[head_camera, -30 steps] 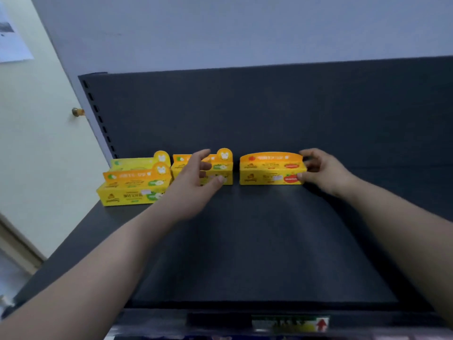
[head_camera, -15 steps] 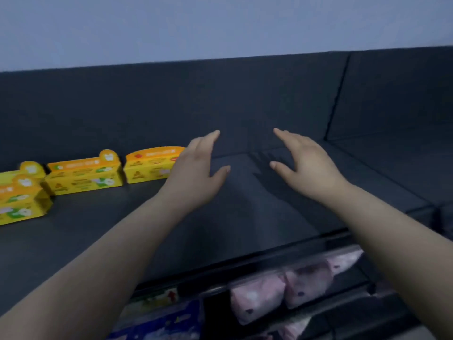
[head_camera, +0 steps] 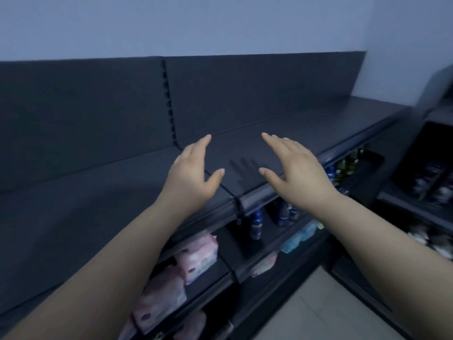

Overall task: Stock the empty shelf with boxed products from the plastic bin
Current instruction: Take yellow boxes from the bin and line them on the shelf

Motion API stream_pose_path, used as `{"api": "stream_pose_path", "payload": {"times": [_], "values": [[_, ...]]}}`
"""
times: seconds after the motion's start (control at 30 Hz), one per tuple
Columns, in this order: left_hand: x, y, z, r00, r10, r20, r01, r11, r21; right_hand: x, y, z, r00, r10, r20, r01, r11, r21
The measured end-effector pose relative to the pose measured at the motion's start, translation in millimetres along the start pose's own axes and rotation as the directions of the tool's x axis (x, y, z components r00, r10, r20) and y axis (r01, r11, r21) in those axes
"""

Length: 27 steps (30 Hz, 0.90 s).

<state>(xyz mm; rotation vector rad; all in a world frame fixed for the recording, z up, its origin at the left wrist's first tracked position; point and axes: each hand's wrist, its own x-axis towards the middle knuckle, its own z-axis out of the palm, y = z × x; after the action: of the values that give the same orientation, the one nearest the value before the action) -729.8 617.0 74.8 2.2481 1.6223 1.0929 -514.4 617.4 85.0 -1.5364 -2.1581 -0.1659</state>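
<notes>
Two hands are held over the shelf [head_camera: 98, 204], a flat, matte, dark, round-lipped deck; the left hand [head_camera: 193, 177] and right hand [head_camera: 299, 173] are shown open-fingered, nothing gripped; no boxed products or plastic bin are in view; the next box is best carried two-handed and set square against the back panel [head_camera: 245, 94]; soft pink packs [head_camera: 196, 256] are stacked below.
</notes>
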Motion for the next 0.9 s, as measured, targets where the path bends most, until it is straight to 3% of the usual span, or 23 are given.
{"api": "stream_pose_path", "payload": {"times": [0.2,0.4,0.6,0.9], "values": [[28.3,68.1,88.1,0.989,0.099,0.107,-0.09,0.992,-0.086,-46.6,90.7,-29.2,0.982,0.186,-0.036,-0.187,0.981,-0.051],[55.7,136.8,163.6,0.939,0.281,0.197,-0.234,0.945,-0.228,-95.0,153.6,-53.8,0.915,0.389,-0.104,-0.4,0.908,-0.128],[75.3,203.2,232.7,0.833,0.482,0.27,-0.359,0.844,-0.399,-143.4,201.0,-80.4,0.781,0.583,-0.223,-0.621,0.76,-0.192],[57.6,282.8,310.1,0.629,0.694,0.351,-0.463,0.697,-0.548,-223.8,229.2,-105.0,0.56,0.738,-0.375,-0.828,0.514,-0.224]]}}
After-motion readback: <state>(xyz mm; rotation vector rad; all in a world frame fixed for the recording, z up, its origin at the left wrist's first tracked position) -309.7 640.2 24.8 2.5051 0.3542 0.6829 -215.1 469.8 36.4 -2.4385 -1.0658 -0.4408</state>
